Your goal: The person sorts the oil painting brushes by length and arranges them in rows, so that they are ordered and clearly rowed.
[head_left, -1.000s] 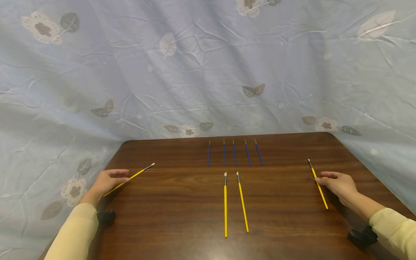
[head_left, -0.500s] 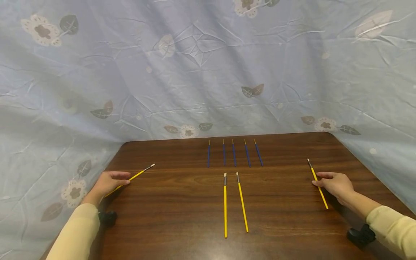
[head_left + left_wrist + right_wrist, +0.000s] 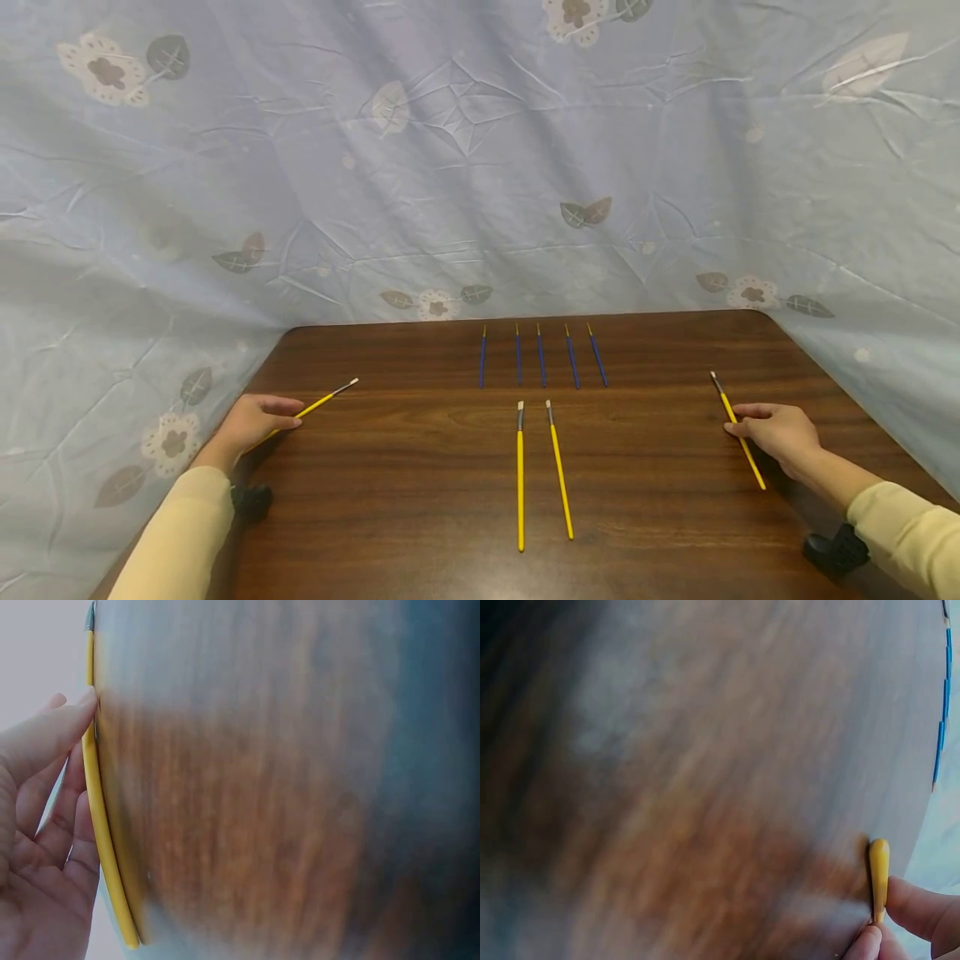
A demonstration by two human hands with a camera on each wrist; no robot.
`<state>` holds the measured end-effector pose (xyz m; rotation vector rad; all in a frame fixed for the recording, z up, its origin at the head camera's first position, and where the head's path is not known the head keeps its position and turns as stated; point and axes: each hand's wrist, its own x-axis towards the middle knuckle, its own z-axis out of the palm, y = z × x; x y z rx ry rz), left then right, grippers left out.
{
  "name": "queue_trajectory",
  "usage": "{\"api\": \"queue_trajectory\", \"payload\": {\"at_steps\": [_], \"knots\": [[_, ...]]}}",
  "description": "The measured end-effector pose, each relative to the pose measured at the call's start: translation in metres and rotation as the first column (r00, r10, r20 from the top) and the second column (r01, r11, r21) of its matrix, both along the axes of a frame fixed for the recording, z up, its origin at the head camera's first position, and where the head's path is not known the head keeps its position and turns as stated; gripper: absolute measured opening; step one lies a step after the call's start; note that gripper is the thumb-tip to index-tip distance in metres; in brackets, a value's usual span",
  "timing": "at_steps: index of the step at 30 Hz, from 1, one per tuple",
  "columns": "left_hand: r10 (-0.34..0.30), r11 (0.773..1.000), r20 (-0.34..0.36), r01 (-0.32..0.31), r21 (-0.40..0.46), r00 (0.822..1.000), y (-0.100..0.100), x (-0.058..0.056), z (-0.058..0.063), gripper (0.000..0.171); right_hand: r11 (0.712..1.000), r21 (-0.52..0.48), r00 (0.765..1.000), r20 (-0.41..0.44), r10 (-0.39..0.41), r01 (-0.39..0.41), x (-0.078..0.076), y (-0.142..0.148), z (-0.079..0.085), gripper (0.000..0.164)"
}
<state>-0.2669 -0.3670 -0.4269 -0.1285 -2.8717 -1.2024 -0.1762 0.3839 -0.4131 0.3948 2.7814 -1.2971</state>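
A yellow paintbrush (image 3: pixel 318 403) lies slantwise at the left of the table, its pale bristles pointing inward. My left hand (image 3: pixel 258 421) holds its handle, with the thumb (image 3: pixel 71 720) on one side and fingers behind in the left wrist view. Over on the right, a second yellow-handled brush (image 3: pixel 727 407) points away from me. My right hand (image 3: pixel 780 433) pinches that handle between thumb and fingertips, seen end-on as a yellow handle (image 3: pixel 879 874) in the right wrist view. Two more yellow brushes, one left (image 3: pixel 521 483) and one right (image 3: pixel 561 479), lie side by side at the centre.
Several thin blue brushes (image 3: pixel 542 358) form a row near the far edge of the brown wooden table (image 3: pixel 390 467). A floral curtain (image 3: pixel 450 167) hangs behind the table and along both sides.
My left hand has slid slightly right along its brush. The right hand's fingertips have come across the handle of its brush, whose lower end has shifted slightly right.
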Motion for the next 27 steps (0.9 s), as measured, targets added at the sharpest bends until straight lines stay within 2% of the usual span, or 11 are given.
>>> {"api": "queue_trajectory", "payload": {"at_steps": [18,27], "knots": [[0.022,0.999,-0.025,-0.023,-0.037,0.999,0.0052,0.0013,0.0034,0.029,0.996,0.053,0.996,-0.057,-0.064,0.067,-0.0008,0.0004,-0.0055,0.052],[0.029,0.998,-0.023,-0.030,-0.056,0.999,0.0052,0.0025,0.0032,0.025,0.981,0.190,0.992,-0.121,-0.027,0.050,0.0000,-0.0017,-0.0028,0.037]]}}
